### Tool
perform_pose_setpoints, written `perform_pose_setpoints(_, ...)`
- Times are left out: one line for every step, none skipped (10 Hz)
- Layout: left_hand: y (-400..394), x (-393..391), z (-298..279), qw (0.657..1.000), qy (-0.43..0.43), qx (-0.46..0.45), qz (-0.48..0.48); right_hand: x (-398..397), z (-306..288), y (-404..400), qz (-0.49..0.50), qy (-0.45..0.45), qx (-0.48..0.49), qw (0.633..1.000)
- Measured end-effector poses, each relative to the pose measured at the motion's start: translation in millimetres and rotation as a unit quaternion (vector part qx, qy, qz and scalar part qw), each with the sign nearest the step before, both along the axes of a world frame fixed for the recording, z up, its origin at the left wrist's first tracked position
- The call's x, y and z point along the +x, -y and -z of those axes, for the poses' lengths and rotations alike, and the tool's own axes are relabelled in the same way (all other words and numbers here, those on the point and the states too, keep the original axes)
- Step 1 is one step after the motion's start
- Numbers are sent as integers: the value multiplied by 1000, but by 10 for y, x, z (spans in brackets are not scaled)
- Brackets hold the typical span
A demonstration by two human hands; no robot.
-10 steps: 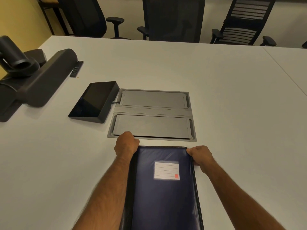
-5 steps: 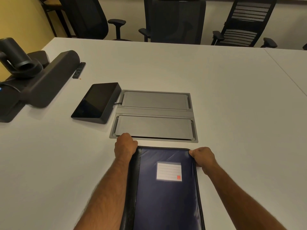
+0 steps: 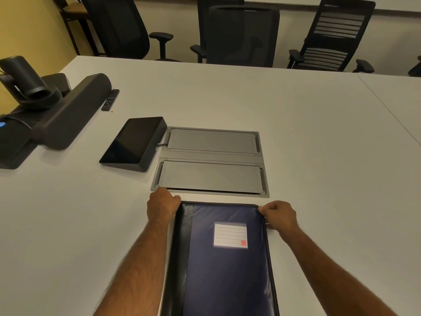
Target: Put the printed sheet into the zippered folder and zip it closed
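I look down at a white desk (image 3: pixel 296 133) with a dark blue zippered folder (image 3: pixel 227 270) lying flat and shut in front of me, its black spine on the left and a lined label pocket (image 3: pixel 230 234) near the top of its cover. My left hand (image 3: pixel 162 207) rests curled at the folder's top left corner, the fingers folded under so I cannot tell whether they pinch anything. My right hand (image 3: pixel 279 215) sits at the top right corner, fingers closed as if pinching the edge there — likely the zipper pull, though the pull itself is too small to make out.

The printed sheet is not visible anywhere on the desk; I judge it is probably inside the folder already, but the cover hides that. So the step in hand appears to be the zipping, or its finish. A thin pale sliver shows just under my right hand at the folder's side edge — I cannot tell what it is.

Beyond the folder lie a grey cable hatch (image 3: pixel 210 161) set in the desk, a dark touch panel (image 3: pixel 133 143), and a black conference camera bar (image 3: pixel 57 119) at the far left.

Next, I would check the zipper along the right side and run it fully closed, bracing the folder with the left hand.
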State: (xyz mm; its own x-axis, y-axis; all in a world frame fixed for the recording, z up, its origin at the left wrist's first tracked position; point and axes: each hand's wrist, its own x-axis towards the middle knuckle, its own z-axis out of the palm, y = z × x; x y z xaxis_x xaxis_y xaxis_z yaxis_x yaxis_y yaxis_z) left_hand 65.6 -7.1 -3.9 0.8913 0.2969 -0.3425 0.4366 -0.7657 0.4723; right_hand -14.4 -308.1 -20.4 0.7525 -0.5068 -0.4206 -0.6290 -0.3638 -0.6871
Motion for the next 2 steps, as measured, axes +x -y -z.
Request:
perform_pose_setpoints(-86,-89,-92,999,45,9,13,-84,-175,-30,19,50,11,999)
perform_pose_setpoints(-91,-163,-164,993,100,-5,63,-158,-320,-63,52,114,48,991)
